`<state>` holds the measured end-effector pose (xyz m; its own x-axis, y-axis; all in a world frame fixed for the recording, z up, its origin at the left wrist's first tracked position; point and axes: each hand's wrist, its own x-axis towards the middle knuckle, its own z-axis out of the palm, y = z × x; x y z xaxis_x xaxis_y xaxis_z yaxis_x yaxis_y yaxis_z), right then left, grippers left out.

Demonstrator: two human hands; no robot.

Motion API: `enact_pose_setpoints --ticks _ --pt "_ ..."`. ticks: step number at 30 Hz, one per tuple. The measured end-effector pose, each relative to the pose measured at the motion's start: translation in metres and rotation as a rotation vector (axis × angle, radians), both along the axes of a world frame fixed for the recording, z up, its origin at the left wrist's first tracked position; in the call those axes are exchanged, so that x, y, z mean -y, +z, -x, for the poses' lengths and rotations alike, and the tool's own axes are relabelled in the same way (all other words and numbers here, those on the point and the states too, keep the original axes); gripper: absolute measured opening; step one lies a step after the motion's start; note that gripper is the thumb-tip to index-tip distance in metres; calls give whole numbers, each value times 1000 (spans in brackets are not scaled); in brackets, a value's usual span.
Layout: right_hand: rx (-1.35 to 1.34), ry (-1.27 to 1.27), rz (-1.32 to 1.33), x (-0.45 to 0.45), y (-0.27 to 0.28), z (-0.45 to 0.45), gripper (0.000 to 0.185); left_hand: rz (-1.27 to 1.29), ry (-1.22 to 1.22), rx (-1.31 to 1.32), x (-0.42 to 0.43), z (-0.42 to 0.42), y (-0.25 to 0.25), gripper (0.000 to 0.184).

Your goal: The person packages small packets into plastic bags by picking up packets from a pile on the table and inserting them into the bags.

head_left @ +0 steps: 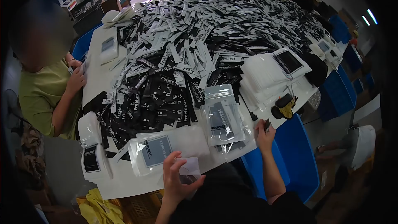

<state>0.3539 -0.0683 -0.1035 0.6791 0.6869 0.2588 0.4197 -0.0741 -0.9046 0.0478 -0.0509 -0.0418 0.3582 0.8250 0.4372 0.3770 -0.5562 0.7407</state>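
My left hand [179, 178], fingers curled, holds a small clear plastic bag [190, 166] over the table's near edge. Beside it lies a stack of clear printed bags [155, 151]. My right hand [265, 136] is closed at the table's right edge, pinching a small dark strip [267, 123] that is mostly hidden by the fingers. Between my hands, several clear zip bags [226, 118] marked FREEFOREST lie overlapped. Beyond them spreads a huge heap of black and white Freeforest strips [182, 58].
At right stand a tall stack of bags [259, 74] and a yellow-black tape dispenser [284, 105]. A blue bin [296, 153] sits below the table edge. Another bag bundle [92, 149] lies left. A person in a green shirt [45, 95] works at the left side.
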Motion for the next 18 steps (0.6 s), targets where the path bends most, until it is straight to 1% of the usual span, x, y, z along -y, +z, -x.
enact_pose_setpoints --ticks 2,5,7,9,10,12,13,15,16,17,18 --pt "-129 22 -216 2 -2 -4 22 9 -2 2 -5 -4 3 74" --pt "-176 -26 -140 5 -15 -10 23 39 -20 -10 -7 -3 4 77" --pt "-187 -41 -107 -1 -5 -8 24 53 -13 1 -13 -6 5 78" --pt "-345 98 -293 3 17 3 21 89 -16 -88 -14 -4 10 80" --pt "-397 135 -320 2 24 13 16 103 -8 -95 -13 -4 10 80" --pt "-545 345 -388 -5 38 37 12 113 -61 -120 -16 -3 9 82" --pt "-564 423 -392 -15 58 62 21 114 -60 -121 -17 -4 10 82" --pt "-793 862 -398 -26 69 88 29 106 -107 -147 -17 -9 12 88" --pt "-871 923 -367 -31 74 104 31 105 -105 -147 -15 -10 11 88" --pt "-948 984 -334 -35 78 118 33 88 -94 -81 -13 -11 9 92" --pt "-962 1025 -267 -37 82 129 32 70 -82 -16 -12 -11 7 96"
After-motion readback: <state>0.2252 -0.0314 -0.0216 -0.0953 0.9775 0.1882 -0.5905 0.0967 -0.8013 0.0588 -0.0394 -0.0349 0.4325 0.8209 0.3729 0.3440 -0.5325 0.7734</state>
